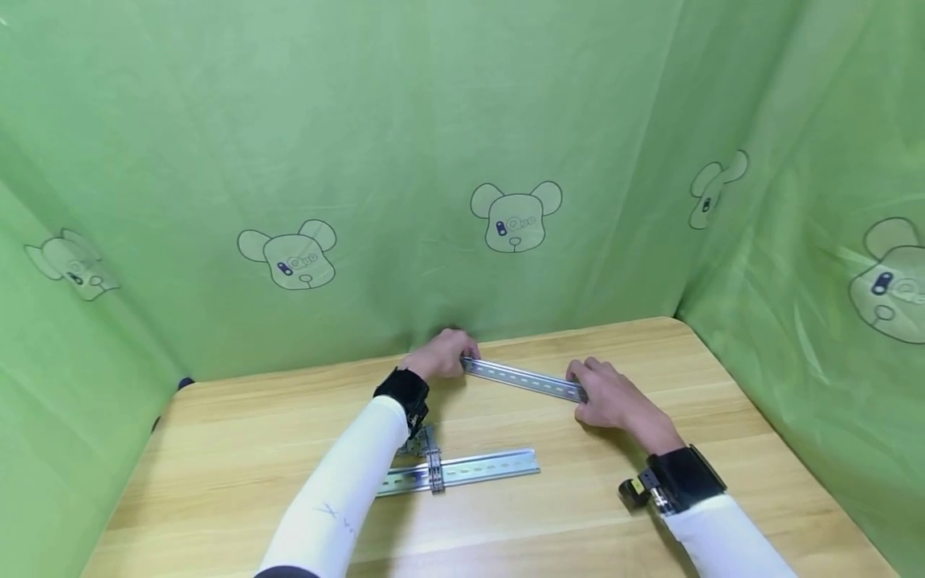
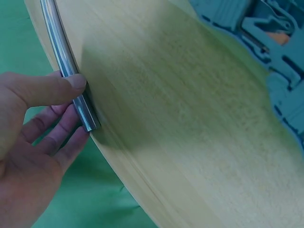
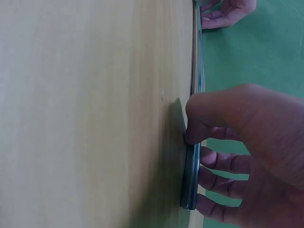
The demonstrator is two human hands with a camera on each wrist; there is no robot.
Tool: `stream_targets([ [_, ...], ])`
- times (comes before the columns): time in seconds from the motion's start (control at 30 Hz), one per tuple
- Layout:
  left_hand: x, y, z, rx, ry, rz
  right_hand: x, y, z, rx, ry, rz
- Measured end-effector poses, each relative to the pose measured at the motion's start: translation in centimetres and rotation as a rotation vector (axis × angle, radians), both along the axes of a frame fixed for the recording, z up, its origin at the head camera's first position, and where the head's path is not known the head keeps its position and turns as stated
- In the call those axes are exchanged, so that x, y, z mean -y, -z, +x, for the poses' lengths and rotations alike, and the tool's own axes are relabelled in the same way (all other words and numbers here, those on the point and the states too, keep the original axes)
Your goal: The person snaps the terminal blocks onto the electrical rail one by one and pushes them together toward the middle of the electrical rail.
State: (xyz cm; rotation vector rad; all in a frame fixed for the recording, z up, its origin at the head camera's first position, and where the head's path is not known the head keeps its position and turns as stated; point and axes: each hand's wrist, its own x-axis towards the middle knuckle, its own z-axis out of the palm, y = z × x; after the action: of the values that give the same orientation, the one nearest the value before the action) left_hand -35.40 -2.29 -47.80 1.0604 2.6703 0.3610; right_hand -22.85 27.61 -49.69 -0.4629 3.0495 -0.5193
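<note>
A slotted metal DIN rail (image 1: pixel 523 379) spans the space between both hands near the table's back edge. At its left end my left hand (image 1: pixel 442 353) pinches it, thumb on one side and fingers on the other, as the left wrist view shows. My right hand (image 1: pixel 614 397) grips the opposite end between thumb and fingers. Nearer the front lies a second DIN rail (image 1: pixel 491 467), its left part hidden by the left forearm. Grey terminal blocks (image 1: pixel 434 470) sit on that rail; the left wrist view shows a grey terminal block (image 2: pixel 285 61) up close.
The wooden table (image 1: pixel 289 433) has a rounded back right corner. Green curtain (image 1: pixel 405 160) with bear-head prints hangs right behind the back edge and along both sides.
</note>
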Motion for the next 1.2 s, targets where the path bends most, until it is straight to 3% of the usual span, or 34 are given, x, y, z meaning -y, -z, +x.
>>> stream_targets([
  [0.17, 0.8, -0.6, 0.0, -0.013, 0.002, 0.007, 0.4, -0.5, -0.3, 0.005, -0.023, 0.008],
  [0.37, 3.1, -3.8, 0.7, 0.020, 0.007, 0.053, 2.0, -3.5, -0.4, -0.004, -0.071, -0.004],
  [0.53, 5.6, -6.2, 2.6, 0.020, 0.011, 0.061, 3.3, -5.6, 0.3, -0.022, -0.123, -0.029],
  [0.67, 8.1, -7.5, 5.1, 0.003, 0.017, 0.053, 4.7, -6.8, 1.2, -0.054, -0.187, -0.027],
  [0.87, 11.9, -8.7, 10.3, -0.042, 0.009, 0.083, 6.9, -8.1, 3.4, -0.122, -0.293, -0.017],
  [1.07, 14.7, -8.2, 15.4, -0.060, -0.028, 0.143, 9.1, -7.8, 5.6, -0.191, -0.380, -0.013],
  [1.2, 15.9, -6.9, 18.2, -0.053, -0.076, 0.144, 10.0, -7.0, 7.0, -0.202, -0.411, -0.011],
])
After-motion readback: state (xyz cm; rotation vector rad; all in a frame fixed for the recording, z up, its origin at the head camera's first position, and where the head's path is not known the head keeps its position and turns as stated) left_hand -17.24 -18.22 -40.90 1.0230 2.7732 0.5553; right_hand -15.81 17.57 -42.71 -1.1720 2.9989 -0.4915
